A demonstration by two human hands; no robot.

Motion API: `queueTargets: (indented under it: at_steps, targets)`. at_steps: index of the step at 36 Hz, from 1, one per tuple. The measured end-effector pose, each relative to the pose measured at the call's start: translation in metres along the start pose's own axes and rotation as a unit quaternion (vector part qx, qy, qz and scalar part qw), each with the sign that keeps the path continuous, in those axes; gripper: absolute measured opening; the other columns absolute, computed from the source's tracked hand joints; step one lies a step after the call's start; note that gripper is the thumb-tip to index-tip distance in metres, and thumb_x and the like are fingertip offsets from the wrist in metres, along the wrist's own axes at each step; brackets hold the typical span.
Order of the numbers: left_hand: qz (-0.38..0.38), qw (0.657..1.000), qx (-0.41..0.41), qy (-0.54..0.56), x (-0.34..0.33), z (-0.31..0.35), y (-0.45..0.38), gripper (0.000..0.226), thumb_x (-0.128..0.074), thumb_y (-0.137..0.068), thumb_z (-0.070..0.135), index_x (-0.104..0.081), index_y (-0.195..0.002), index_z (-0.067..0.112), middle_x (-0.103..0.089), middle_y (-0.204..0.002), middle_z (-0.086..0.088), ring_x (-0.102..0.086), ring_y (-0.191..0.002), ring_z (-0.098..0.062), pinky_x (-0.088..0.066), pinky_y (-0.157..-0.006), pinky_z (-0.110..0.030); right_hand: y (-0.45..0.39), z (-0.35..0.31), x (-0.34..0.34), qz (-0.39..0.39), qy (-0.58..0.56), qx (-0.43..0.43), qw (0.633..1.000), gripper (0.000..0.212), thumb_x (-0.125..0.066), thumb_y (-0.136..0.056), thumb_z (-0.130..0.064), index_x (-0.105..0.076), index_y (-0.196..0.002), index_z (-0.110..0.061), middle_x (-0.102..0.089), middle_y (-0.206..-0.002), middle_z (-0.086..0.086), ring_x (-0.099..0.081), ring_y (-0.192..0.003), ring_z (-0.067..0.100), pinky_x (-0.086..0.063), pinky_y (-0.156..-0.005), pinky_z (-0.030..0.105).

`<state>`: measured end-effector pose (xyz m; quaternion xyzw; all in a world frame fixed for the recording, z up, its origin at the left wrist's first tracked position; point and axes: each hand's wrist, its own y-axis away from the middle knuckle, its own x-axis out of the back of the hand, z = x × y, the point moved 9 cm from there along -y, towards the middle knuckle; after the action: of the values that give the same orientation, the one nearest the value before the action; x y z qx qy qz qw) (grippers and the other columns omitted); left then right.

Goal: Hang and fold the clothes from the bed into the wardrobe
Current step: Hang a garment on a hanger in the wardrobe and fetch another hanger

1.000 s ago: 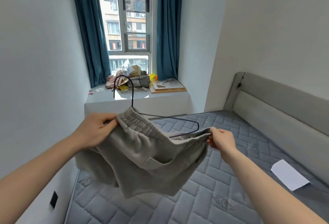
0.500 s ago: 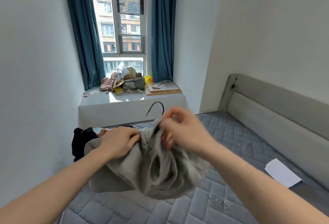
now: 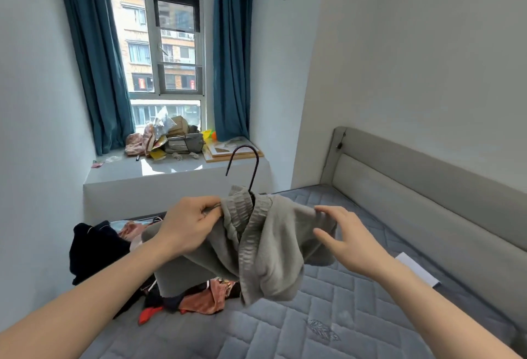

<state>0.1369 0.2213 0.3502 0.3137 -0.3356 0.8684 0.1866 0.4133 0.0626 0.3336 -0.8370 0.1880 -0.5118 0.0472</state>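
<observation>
I have the soft grey elastic-waisted sweat shorts (image 3: 265, 241) bunched over the thin black wire hanger (image 3: 251, 170), held up above the grey quilted mattress (image 3: 328, 316); the hook pokes up out of the waistband toward the far window side. My left hand (image 3: 189, 226) pinches the waistband and, I think, the hanger's left end beneath it. My right hand (image 3: 346, 237) has fingers spread and loose, just touching the cloth's right edge and gripping nothing. To do this well I should draw that side along the wire until the waistband sits level, keeping the left pinch firm. The heap of dark and rust-coloured clothes (image 3: 171, 287) waits at near left.
</observation>
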Motion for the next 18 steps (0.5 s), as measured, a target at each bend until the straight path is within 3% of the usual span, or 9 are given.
queueTargets:
  at_steps: [3,5,7,10,13,16,18]
  targets:
    - [-0.026,0.999,-0.020,0.022,-0.018,0.024,-0.015,0.023,-0.051,-0.095,0.038,-0.074,-0.096,0.038,-0.072,-0.086,0.024,-0.065,-0.083,0.001,-0.054,-0.074,-0.036,0.013,0.015,0.024,0.040,-0.004,-0.009,0.999,0.031,-0.056,-0.099,-0.043,-0.057,-0.130,-0.037,-0.058,-0.120,-0.019,-0.046,-0.115,0.007,-0.038,-0.100,0.027]
    - [-0.043,0.998,-0.036,0.033,-0.035,0.044,-0.026,0.022,-0.052,-0.097,0.035,-0.074,-0.095,0.034,-0.072,-0.086,0.021,-0.065,-0.082,0.000,-0.055,-0.075,-0.039,0.023,0.027,0.042,0.057,-0.005,-0.017,0.998,0.012,-0.055,-0.101,-0.039,-0.065,-0.106,-0.036,-0.063,-0.098,-0.019,-0.054,-0.095,0.005,-0.044,-0.086,0.027]
    - [-0.060,0.997,-0.045,0.036,-0.055,0.065,-0.038,0.021,-0.053,-0.099,0.030,-0.074,-0.095,0.031,-0.072,-0.085,0.018,-0.064,-0.082,-0.001,-0.055,-0.078,-0.041,0.037,0.041,0.059,0.072,-0.043,-0.027,0.996,0.018,-0.055,-0.102,-0.034,-0.064,-0.086,-0.032,-0.065,-0.080,-0.015,-0.057,-0.078,0.004,-0.046,-0.072,0.027]
    - [-0.100,0.992,-0.069,0.030,-0.095,0.107,-0.054,0.019,-0.054,-0.100,0.024,-0.072,-0.095,0.028,-0.072,-0.087,0.017,-0.065,-0.083,-0.001,-0.055,-0.081,-0.042,0.066,0.072,0.089,0.103,-0.066,-0.067,0.990,0.024,-0.057,-0.100,-0.033,-0.064,-0.078,-0.026,-0.065,-0.073,-0.009,-0.057,-0.069,0.007,-0.047,-0.070,0.034]
    - [-0.145,0.982,-0.111,0.038,-0.141,0.167,-0.059,0.026,-0.046,-0.097,0.038,-0.070,-0.099,0.029,-0.072,-0.090,0.019,-0.065,-0.084,-0.001,-0.055,-0.081,-0.040,0.106,0.111,0.124,0.153,-0.081,-0.121,0.977,0.026,-0.061,-0.096,-0.036,-0.063,-0.074,-0.023,-0.060,-0.066,-0.001,-0.049,-0.061,0.005,-0.042,-0.064,0.032]
    - [-0.182,0.971,-0.150,0.033,-0.189,0.232,-0.061,0.037,-0.036,-0.092,0.051,-0.065,-0.094,0.028,-0.069,-0.087,0.017,-0.063,-0.082,-0.002,-0.054,-0.078,-0.042,0.155,0.149,0.165,0.202,-0.075,-0.169,0.962,0.026,-0.063,-0.095,-0.036,-0.064,-0.073,-0.023,-0.064,-0.066,-0.008,-0.057,-0.065,0.006,-0.047,-0.068,0.033]
    - [-0.190,0.967,-0.161,0.046,-0.216,0.270,-0.063,0.028,-0.038,-0.086,0.049,-0.060,-0.092,0.033,-0.066,-0.086,0.017,-0.061,-0.081,-0.002,-0.053,-0.075,-0.040,0.192,0.174,0.190,0.231,-0.069,-0.201,0.949,0.026,-0.064,-0.095,-0.036,-0.065,-0.073,-0.023,-0.066,-0.068,-0.011,-0.061,-0.070,0.006,-0.049,-0.072,0.034]
